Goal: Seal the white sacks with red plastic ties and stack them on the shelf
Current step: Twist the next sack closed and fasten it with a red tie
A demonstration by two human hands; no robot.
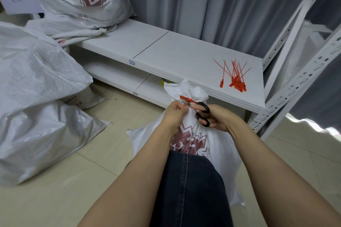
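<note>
Denim knee [190, 180] hides sack [217, 145] base; scissors [203, 109] blades indistinct.

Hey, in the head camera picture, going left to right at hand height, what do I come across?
Pile of white sacks on the floor → left hand gripping the neck of the tied sack → black scissors → right hand holding them → slotted white shelf post.
</note>
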